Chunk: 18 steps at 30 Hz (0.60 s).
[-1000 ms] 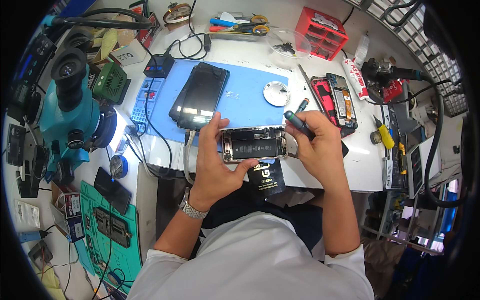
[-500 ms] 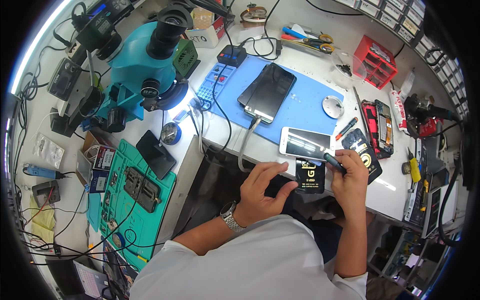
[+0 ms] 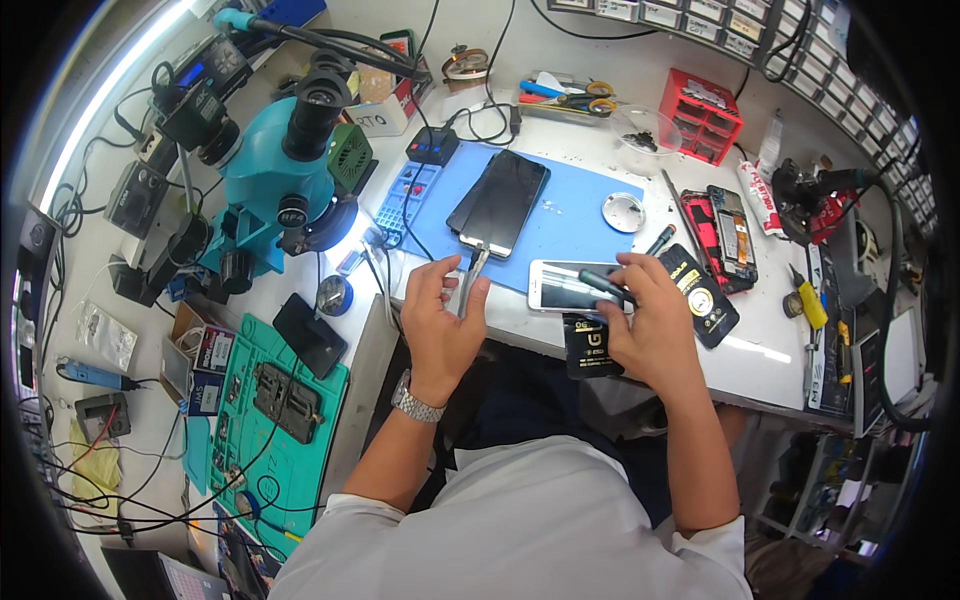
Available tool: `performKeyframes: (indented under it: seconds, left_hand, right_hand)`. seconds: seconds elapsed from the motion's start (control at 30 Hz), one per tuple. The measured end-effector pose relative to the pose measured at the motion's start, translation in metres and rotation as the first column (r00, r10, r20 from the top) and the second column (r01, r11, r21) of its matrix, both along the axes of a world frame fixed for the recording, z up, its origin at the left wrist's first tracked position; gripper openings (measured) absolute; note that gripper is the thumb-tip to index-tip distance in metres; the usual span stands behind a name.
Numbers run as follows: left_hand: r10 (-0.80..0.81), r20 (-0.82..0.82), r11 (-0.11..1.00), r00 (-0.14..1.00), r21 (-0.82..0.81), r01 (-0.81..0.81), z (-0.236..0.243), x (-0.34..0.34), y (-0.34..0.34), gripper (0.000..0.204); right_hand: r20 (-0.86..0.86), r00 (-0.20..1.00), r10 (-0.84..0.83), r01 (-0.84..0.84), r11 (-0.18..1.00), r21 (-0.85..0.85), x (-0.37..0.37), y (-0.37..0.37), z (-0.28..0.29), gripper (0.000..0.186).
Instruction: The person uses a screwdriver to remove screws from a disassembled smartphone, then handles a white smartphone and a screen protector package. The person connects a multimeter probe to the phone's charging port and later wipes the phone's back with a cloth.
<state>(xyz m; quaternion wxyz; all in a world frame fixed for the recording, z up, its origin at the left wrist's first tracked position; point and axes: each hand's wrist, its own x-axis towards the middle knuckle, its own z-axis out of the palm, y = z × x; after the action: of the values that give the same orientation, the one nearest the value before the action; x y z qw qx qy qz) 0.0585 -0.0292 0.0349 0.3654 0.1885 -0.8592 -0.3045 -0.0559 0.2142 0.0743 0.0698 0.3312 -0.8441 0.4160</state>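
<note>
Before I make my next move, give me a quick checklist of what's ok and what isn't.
1. Dark tool in the right hand's grip: ok.
2. White phone lying screen up: ok, though the hand covers its right end.
3. Left hand clear of the cable: cannot tell whether they touch.
4. Cable fully seated in the upper dark phone: cannot tell, too small.
5. Black packet beside the white phone, well back from the bench's front edge: not ok, it sits right at it.

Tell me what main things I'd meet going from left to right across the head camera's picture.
Small clear bag, teal microscope, left hand, white phone, right hand, yellow bottle.
</note>
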Motion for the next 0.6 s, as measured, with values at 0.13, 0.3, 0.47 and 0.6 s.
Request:
performKeyframes:
  seconds: [0.13, 0.3, 0.47, 0.6]
  left_hand:
    - [-0.045, 0.094, 0.999, 0.995, -0.008, 0.046, 0.005, -0.018, 0.002, 0.039]
    - [-0.036, -0.017, 0.994, 0.999, -0.103, 0.034, -0.010, -0.027, -0.009, 0.029]
    - [-0.029, -0.007, 0.999, 1.000, 0.038, 0.029, -0.001, -0.028, -0.003, 0.024]
    - [-0.037, -0.041, 0.994, 0.998, 0.103, 0.041, -0.001, -0.028, -0.005, 0.023]
  right_hand:
    - [0.115, 0.975, 0.193, -0.212, 0.957, 0.198, -0.034, -0.008, 0.007, 0.041]
    - [0.234, 0.949, 0.212, -0.296, 0.854, 0.429, -0.049, -0.027, 0.030, 0.065]
    - [0.273, 0.941, 0.202, -0.323, 0.781, 0.535, -0.061, -0.041, 0.037, 0.070]
    - [0.373, 0.915, 0.154, -0.368, 0.699, 0.613, -0.077, -0.050, 0.048, 0.059]
